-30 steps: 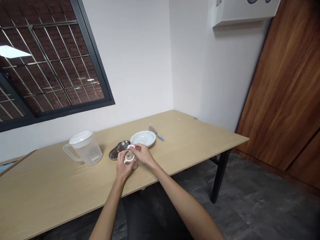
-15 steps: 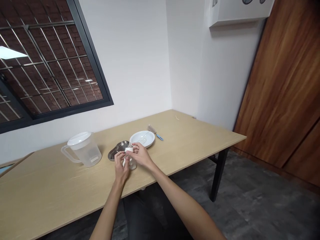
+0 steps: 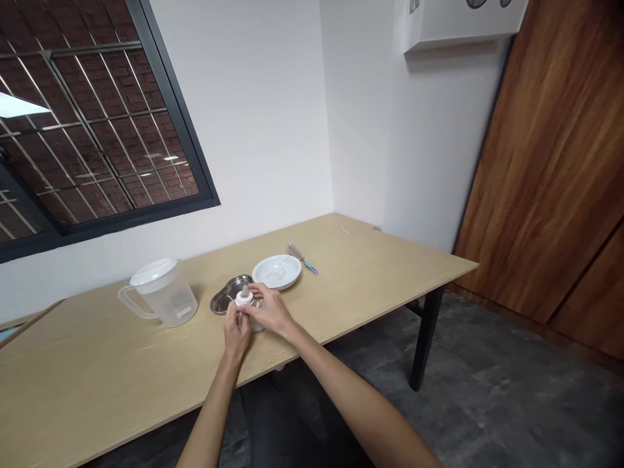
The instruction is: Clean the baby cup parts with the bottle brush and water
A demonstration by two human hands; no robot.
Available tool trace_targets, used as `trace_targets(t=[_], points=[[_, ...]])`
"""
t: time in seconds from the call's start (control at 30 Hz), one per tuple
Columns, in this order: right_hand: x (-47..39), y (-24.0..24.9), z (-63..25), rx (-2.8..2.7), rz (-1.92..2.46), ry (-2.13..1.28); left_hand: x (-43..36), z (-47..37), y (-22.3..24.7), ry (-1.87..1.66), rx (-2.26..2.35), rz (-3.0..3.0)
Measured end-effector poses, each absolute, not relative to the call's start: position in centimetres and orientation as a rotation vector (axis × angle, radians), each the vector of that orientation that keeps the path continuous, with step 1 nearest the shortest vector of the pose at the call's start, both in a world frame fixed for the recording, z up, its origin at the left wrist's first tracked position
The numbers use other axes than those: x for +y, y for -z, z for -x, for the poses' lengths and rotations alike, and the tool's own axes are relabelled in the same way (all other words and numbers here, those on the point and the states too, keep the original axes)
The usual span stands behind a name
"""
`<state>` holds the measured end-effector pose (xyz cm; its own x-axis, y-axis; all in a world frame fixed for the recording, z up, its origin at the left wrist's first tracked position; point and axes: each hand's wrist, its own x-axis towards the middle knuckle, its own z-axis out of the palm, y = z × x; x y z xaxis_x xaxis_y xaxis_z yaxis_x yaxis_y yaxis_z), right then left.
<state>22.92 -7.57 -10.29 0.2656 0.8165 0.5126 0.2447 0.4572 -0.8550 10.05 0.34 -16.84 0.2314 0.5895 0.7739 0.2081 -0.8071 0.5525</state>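
Up beyond the bottle, far to its left, we see a barred window (image 3: 97,117) in a dark frame. Below that, on the pale wooden table (image 3: 390,273), a translucent pitcher (image 3: 170,296) with a white lid stands upright, well to the left of the bottle, its handle turned away from it. Next comes a shiny metal kidney-shaped dish (image 3: 224,300), just past the bottle and to its left. Our left hand (image 3: 238,335) is at the bottle's left side, its fingers curled around it below the collar and the thumb on the near side; we can't make out how tightly they press. The clear bottle (image 3: 257,325) itself stands upright near the table's front edge, partly hidden by our hands, with a white collar (image 3: 245,301) and a clear teat (image 3: 245,290) on top. From the bottle's right, our right hand (image 3: 273,312) pinches the collar between thumb and fingers. Beyond the bottle and to its right sits a white bowl (image 3: 295,276) with something clear inside, too small to identify. Farther right of the bottle, past the bowl, lies a blue-handled brush (image 3: 295,252).
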Motion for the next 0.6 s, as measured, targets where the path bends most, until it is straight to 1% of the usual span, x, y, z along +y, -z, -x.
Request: trace_targets(t=[0.37,0.6], points=[[-6.8,10.2,-23.3,-1.254,0.952,-0.768,-0.3,-10.2,16.0,-1.583,0.739,-2.182],[-6.4,10.1,-23.8,-1.231,0.910,-0.850,-0.5,-10.4,15.8,-1.613,0.736,-2.170]])
